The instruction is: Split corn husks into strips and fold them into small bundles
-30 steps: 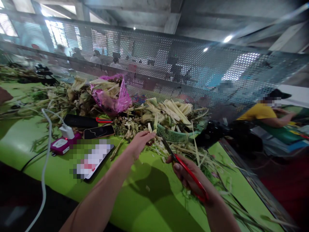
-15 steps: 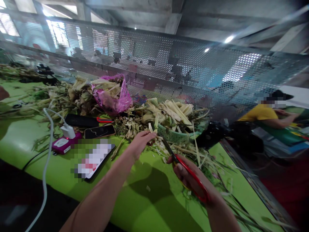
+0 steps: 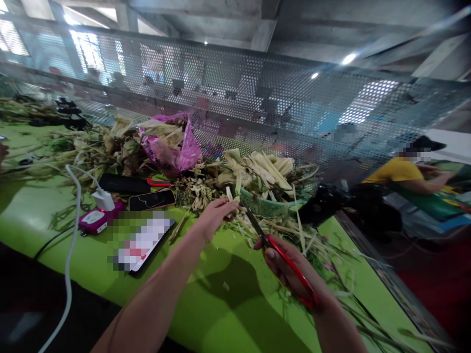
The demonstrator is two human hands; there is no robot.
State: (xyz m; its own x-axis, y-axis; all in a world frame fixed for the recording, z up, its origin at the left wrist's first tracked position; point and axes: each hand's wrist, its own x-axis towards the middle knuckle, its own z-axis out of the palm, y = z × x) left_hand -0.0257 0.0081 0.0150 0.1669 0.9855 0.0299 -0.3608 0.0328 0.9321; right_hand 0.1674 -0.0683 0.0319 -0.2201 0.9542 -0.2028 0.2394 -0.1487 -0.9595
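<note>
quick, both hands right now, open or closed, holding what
Left hand: closed at the fingertips, holding a pale plant piece.
Right hand: closed around the handles of the red-handled scissors.

Your 2 bare forearms (image 3: 147,289) reach forward, your left hand (image 3: 213,218) extended palm-down with its fingertips (image 3: 231,206) pinching, your right hand (image 3: 285,260) curled in a grip, thumb (image 3: 271,254) uppermost.

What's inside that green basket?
Long, pale, dry-looking leaf strips are heaped in the green basket, rising above its rim. They cover the bottom, so I can't tell what's underneath.
</note>
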